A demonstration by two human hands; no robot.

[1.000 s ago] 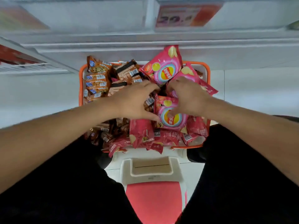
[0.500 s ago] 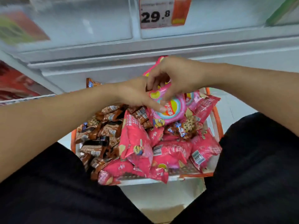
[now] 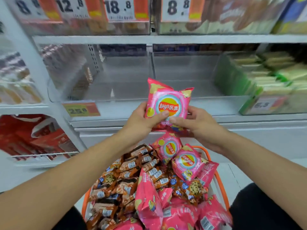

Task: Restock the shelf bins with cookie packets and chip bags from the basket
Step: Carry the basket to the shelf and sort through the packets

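Both hands, L [image 3: 141,121] & R [image 3: 197,124], gripped a pink Lay's chip bag [image 3: 168,103] at its lower edge, at 12 o'clock above the basket [image 3: 223,195]; probably light, puffy, crushable, so hold by edges.

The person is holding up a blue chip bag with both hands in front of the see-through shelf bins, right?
Not quite: the chip bag is pink, with a red and yellow logo, not blue. The head view shows it. The rest is right: the left hand and right hand both hold it up before the clear plastic shelf bins.
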